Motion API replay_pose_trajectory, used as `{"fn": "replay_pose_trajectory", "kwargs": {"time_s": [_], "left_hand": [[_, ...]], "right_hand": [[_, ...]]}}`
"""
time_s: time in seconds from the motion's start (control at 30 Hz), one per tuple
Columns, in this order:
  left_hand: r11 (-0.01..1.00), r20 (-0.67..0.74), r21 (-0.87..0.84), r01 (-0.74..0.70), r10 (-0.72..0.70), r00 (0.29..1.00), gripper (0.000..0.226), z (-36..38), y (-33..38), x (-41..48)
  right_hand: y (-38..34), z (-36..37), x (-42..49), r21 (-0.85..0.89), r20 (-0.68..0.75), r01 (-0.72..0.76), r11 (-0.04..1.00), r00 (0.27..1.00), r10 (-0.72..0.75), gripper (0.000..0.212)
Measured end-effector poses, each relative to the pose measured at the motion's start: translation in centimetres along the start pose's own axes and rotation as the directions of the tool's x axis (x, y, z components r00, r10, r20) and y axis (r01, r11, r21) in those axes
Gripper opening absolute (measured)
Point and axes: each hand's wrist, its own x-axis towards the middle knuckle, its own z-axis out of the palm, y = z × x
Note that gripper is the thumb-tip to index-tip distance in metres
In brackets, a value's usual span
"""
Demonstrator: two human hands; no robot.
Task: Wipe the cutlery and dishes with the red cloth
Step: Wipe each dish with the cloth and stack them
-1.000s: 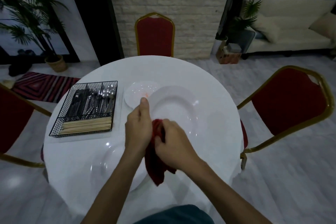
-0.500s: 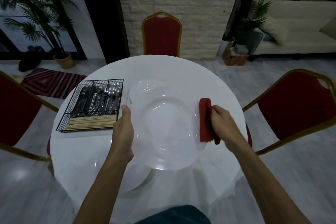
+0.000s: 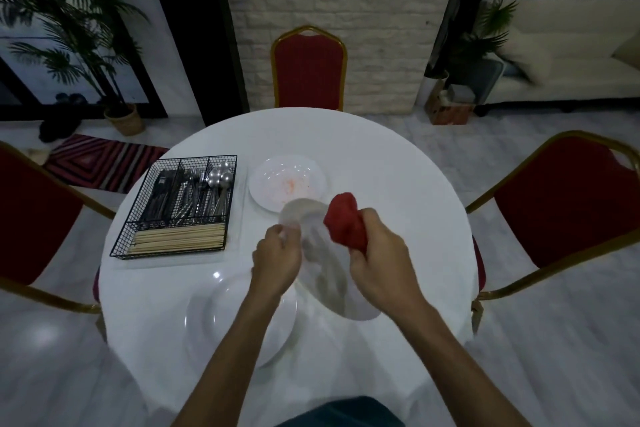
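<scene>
Red cloth [image 3: 346, 225] at the held plate's [image 3: 322, 267] 1 o'clock edge, above the table [image 3: 398, 184] centre.
Your right hand [image 3: 377, 253] curls its fingers round the bunched cloth; your left hand [image 3: 277, 260] pinches the tilted, blurred held plate at its 9 o'clock rim. Stained plate [image 3: 287, 184] lies at 12 o'clock, cutlery basket [image 3: 180, 204] at 10.

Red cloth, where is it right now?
In the head view, the red cloth is bunched in the right hand, right of centre over the table, beside the tilted plate that the left hand holds.
</scene>
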Motion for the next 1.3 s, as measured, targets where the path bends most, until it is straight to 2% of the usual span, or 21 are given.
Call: {"fn": "replay_pose_trajectory", "kwargs": {"time_s": [0.07,0.13,0.27,0.33,0.4,0.57,0.67,0.77,0.83,0.87,0.93,1.0,1.03,1.13,1.2,1.23,1.3], "left_hand": [[0.988,0.037,-0.153,0.033,-0.028,0.999,0.070,0.0,1.5,-0.1],[0.933,0.076,-0.338,0.127,-0.107,0.991,0.072,-0.2,2.9,-0.2],[0.874,0.089,-0.461,0.157,-0.131,0.987,0.055,-1.1,2.9,-0.2],[0.868,0.068,-0.475,0.145,-0.128,0.989,0.043,-1.6,2.9,-0.3],[0.886,0.053,-0.450,0.110,-0.097,0.994,0.046,-2.1,3.3,-0.4],[0.941,0.034,-0.338,-0.034,0.049,0.998,0.049,-1.5,4.3,-1.4],[0.972,0.047,-0.234,-0.040,0.052,0.998,0.053,-0.7,4.4,-2.3],[0.980,0.033,-0.181,-0.079,0.086,0.996,0.055,-0.8,4.0,-3.0],[0.971,0.029,-0.209,-0.116,0.125,0.992,0.055,-0.9,3.8,-3.4],[0.962,0.013,-0.249,-0.113,0.119,0.993,0.050,-1.1,3.9,-3.8],[0.919,-0.037,-0.389,-0.061,0.051,0.998,0.037,-2.0,4.0,-3.8],[0.844,-0.074,-0.536,-0.008,-0.037,0.997,0.030,-3.1,4.2,-3.2],[0.799,-0.086,-0.600,0.018,-0.087,0.993,0.031,-3.8,4.2,-2.6],[0.649,-0.120,-0.757,0.076,-0.251,0.960,0.027,-5.5,4.0,-1.0],[0.573,-0.113,-0.813,0.106,-0.334,0.936,0.022,-5.9,3.7,-0.2],[0.555,-0.119,-0.824,0.112,-0.363,0.924,0.020,-5.9,3.4,0.1],[0.539,-0.114,-0.832,0.132,-0.400,0.909,0.019,-5.5,3.4,0.3]], "right_hand": [[0.1,1.9,-1.2,-0.039,-0.026,0.104,0.994,0.994,-0.105,0.026],[0.2,3.4,-2.2,-0.044,-0.053,0.190,0.981,0.980,-0.193,0.027],[0.8,4.7,-3.4,-0.209,-0.068,0.337,0.918,0.931,-0.358,0.046],[1.3,4.7,-3.5,-0.278,-0.027,0.376,0.884,0.917,-0.399,0.056],[1.5,4.6,-3.8,-0.322,0.004,0.378,0.868,0.917,-0.398,0.063],[1.1,4.7,-2.8,-0.278,-0.038,0.396,0.875,0.906,-0.421,0.061],[-0.2,4.4,-0.6,-0.186,-0.086,0.304,0.934,0.942,-0.323,0.065],[-1.0,3.5,1.9,-0.043,-0.066,0.168,0.985,0.983,-0.170,0.063],[-0.4,2.4,4.1,0.055,-0.072,-0.003,0.998,0.997,0.007,0.048],[0.2,1.8,5.2,0.110,-0.046,-0.133,0.985,0.989,0.139,0.037],[1.6,0.7,6.5,0.267,0.109,-0.377,0.887,0.926,0.360,0.026],[2.9,0.4,6.4,0.413,0.224,-0.493,0.766,0.870,0.439,0.025],[3.1,0.3,5.6,0.434,0.233,-0.498,0.751,0.867,0.441,0.024],[2.8,1.2,2.6,0.475,0.194,-0.421,0.773,0.906,0.375,0.028],[2.2,2.3,0.6,0.453,0.123,-0.244,0.857,0.970,0.211,0.042],[1.7,2.7,-0.1,0.383,0.087,-0.104,0.918,0.993,0.077,0.053],[0.8,3.9,-1.3,0.125,0.086,0.154,0.980,0.982,-0.165,0.075]]}}
